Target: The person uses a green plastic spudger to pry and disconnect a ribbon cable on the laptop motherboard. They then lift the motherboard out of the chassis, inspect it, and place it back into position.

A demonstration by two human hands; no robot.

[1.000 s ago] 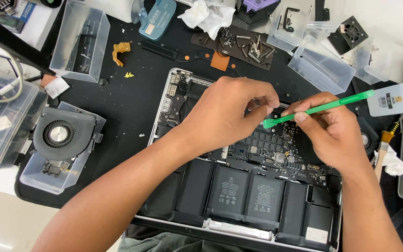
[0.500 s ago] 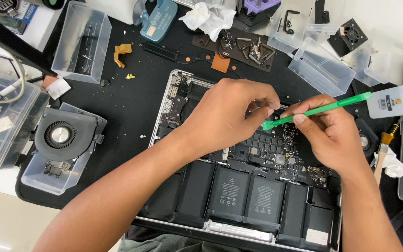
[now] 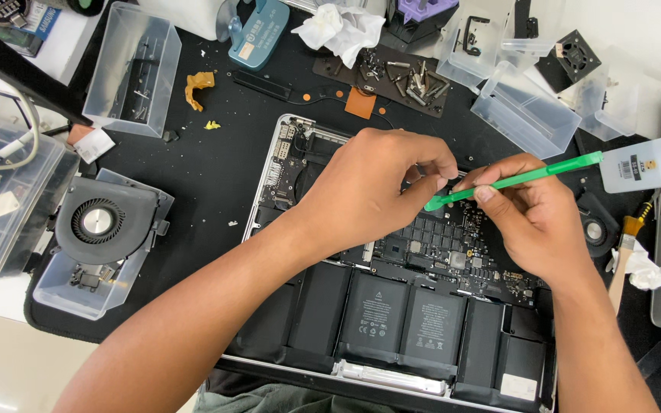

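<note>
Black mat over bench (image 3: pixel 216 176), cluttered with clear trays and loose fan. Open laptop (image 3: pixel 269 191) lies base up, battery cells toward me. My left hand (image 3: pixel 369 195) pinches closed over board, grip contents hidden. Right hand (image 3: pixel 529 214) closed around green pry tool (image 3: pixel 514 181): long axis runs left-right, flat tip pointing left-down beside left fingertips, handle rising right. I judge: keep tip shallow, lever gently, steady with left.

On the black mat (image 3: pixel 208 183) sit a removed fan (image 3: pixel 101 222) in a clear tray (image 3: pixel 63 294), an empty clear bin (image 3: pixel 128 69), a crumpled tissue (image 3: pixel 338 27), a pile of screws (image 3: pixel 399 76), another clear box (image 3: pixel 525 111) and a white bottle (image 3: pixel 648 162).
</note>
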